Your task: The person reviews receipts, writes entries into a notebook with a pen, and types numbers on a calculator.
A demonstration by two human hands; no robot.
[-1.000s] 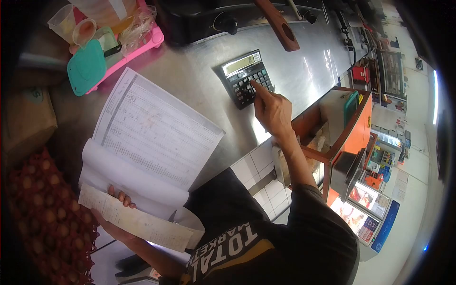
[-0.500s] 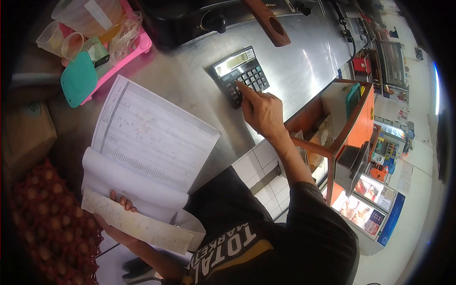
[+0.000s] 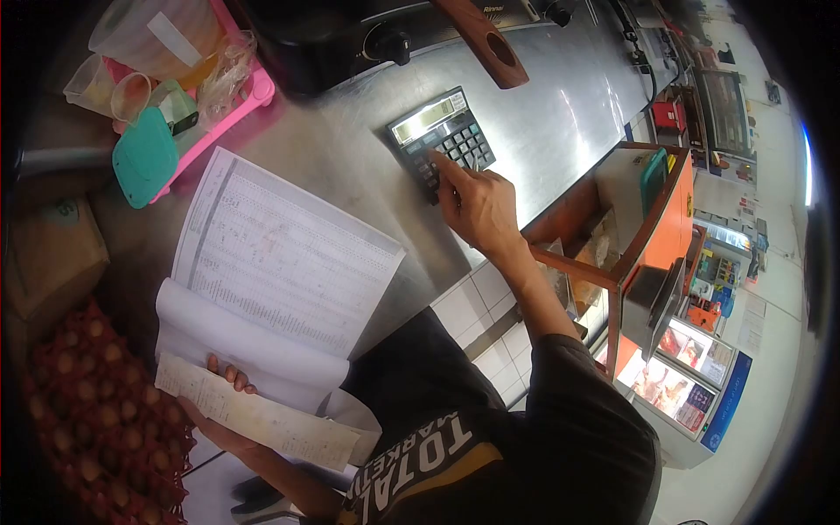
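Observation:
My right hand is over a black desk calculator lying on the steel counter. Its index finger is stretched out onto the keys at the calculator's near-left side, while the other fingers curl under, partly hidden. I see nothing held in it. At lower left, my left hand grips a long, narrow paper slip with faint writing, its fingertips showing over the upper edge. Against the slip lies a stapled form book, its printed page open and a white sheet curled over at the bottom. Handwritten figures run down the page's left side.
A pink basket with plastic containers and a teal lid stands at upper left. Behind the calculator are a black stove and a wooden handle. A red net of eggs is lower left; an orange-edged cabinet stands right.
The view has shifted slightly. My right index finger has moved a little left across the calculator keys. My left hand keeps its hold on the slip.

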